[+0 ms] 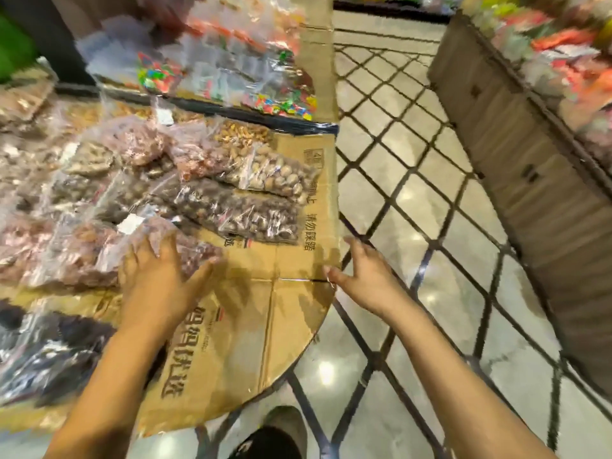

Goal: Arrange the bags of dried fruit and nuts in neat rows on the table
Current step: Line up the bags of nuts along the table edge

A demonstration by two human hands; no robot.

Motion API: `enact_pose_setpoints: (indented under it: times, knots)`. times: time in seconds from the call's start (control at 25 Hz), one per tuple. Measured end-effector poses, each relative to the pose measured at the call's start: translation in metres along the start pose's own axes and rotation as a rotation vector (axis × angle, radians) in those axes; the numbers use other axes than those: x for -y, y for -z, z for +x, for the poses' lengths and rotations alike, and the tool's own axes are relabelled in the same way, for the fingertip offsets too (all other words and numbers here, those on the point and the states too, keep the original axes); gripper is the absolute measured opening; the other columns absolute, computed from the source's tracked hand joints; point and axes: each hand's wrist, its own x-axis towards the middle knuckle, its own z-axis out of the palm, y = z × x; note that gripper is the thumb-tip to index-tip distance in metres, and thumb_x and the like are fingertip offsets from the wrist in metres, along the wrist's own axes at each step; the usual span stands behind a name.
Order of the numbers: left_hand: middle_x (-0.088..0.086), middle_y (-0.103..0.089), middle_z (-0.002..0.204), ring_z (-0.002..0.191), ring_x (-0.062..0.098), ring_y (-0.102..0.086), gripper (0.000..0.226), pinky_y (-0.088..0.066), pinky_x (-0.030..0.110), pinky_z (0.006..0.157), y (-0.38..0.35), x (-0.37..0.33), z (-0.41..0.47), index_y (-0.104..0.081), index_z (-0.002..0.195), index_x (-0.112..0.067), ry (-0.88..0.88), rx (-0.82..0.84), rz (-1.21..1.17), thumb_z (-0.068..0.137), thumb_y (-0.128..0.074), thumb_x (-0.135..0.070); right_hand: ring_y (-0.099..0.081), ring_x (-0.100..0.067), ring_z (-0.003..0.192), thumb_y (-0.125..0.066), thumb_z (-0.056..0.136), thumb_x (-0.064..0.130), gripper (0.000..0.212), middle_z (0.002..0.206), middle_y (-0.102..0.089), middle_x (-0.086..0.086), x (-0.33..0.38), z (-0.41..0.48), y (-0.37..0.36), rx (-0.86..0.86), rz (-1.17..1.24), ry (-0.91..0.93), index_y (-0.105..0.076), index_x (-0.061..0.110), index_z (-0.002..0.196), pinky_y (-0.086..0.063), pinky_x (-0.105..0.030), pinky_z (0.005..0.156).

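Left hand (pixel 159 276) presses spread fingers on clear bag of reddish nuts (pixel 99 250), squaring its row; right hand (pixel 361 270), open and empty, steadies cardboard-covered bench (pixel 288 326) edge.

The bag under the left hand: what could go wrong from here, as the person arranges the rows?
1. The left hand lies flat with spread fingers on the reddish bag, not gripping it; the slippery plastic could slide and disturb the neighbouring bags.
2. The dark nut bag and the pale nut bag lie near the cardboard edge; a push to the right could tip them off.
3. The right hand rests at that edge, and pressing there could bend the cardboard.
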Motion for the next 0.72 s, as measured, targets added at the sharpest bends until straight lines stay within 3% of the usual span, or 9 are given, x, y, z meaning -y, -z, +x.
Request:
enact_pose_setpoints:
  times: [0.16, 0.4, 0.52, 0.64, 0.72]
  knots:
    - [0.026, -0.011, 0.157, 0.145, 0.043, -0.008, 0.093, -0.012, 0.057, 0.116, -0.007, -0.007, 0.017, -0.019, 0.150, -0.018, 0.168, -0.057, 0.002, 0.079, -0.040, -0.074, -0.035, -0.034, 0.133, -0.056, 0.087, 0.052, 0.074, 0.145, -0.039, -0.015, 0.020, 0.065, -0.005, 0.109, -0.037, 0.175, -0.026, 0.018, 0.145, -0.034, -0.041, 0.106]
    - [0.021, -0.008, 0.159, 0.146, 0.040, -0.005, 0.101, -0.011, 0.057, 0.116, -0.007, -0.022, 0.062, -0.006, 0.152, -0.022, 0.300, -0.098, -0.073, 0.076, -0.033, -0.083, -0.045, -0.031, 0.128, -0.061, 0.082, 0.056, 0.078, 0.142, -0.046, -0.011, 0.038, 0.154, 0.020, 0.226, 0.010, 0.251, -0.028, 0.019, 0.141, -0.042, -0.043, 0.103]
    - [0.017, -0.005, 0.160, 0.147, 0.036, -0.004, 0.102, -0.008, 0.052, 0.117, 0.003, -0.030, 0.086, 0.001, 0.152, -0.023, 0.419, -0.132, -0.119, 0.076, -0.031, -0.082, -0.039, -0.030, 0.134, -0.063, 0.079, 0.060, 0.087, 0.149, -0.039, -0.009, 0.064, 0.205, 0.024, 0.272, 0.072, 0.316, -0.025, 0.019, 0.145, -0.038, -0.043, 0.107]
    - [0.022, -0.019, 0.156, 0.143, 0.040, -0.018, 0.105, -0.018, 0.055, 0.116, -0.007, -0.036, 0.117, -0.009, 0.151, -0.016, 0.519, -0.191, -0.153, 0.072, -0.035, -0.081, -0.032, -0.028, 0.139, -0.064, 0.078, 0.059, 0.094, 0.153, -0.033, -0.009, 0.093, 0.262, 0.011, 0.355, 0.109, 0.421, -0.019, 0.018, 0.150, -0.033, -0.039, 0.111]
    - [0.028, -0.036, 0.144, 0.132, 0.044, -0.033, 0.103, -0.031, 0.057, 0.107, -0.010, -0.035, 0.139, -0.017, 0.149, -0.012, 0.557, -0.244, -0.173, 0.073, -0.039, -0.077, -0.034, -0.027, 0.138, -0.065, 0.081, 0.053, 0.093, 0.153, -0.033, -0.007, 0.114, 0.296, 0.001, 0.455, 0.162, 0.432, -0.015, 0.018, 0.150, -0.033, -0.031, 0.104]
